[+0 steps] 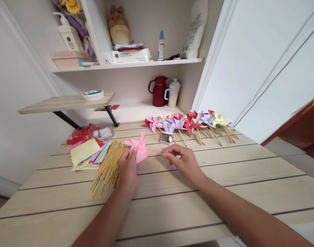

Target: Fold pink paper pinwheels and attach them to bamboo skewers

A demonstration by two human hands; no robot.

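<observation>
My left hand [127, 167] pinches the lower edge of a pink paper pinwheel [138, 147] that lies on the pale wooden table [223, 178]. A thin wooden stick pokes out to the right of the pinwheel. My right hand [184, 160] rests on the table just to the right, its fingertips closed on a small shiny pin [163, 150]. A small silver box [166, 137] sits just beyond that hand. A heap of wooden sticks [107, 166] lies directly left of my left hand.
Stacked coloured paper squares [88, 153] and red folded pieces [78, 136] lie at the left. A row of finished pinwheels [190, 123] spans the back. A red jug [159, 91], a cup [173, 92], a low riser shelf [66, 102] and wall shelves stand behind.
</observation>
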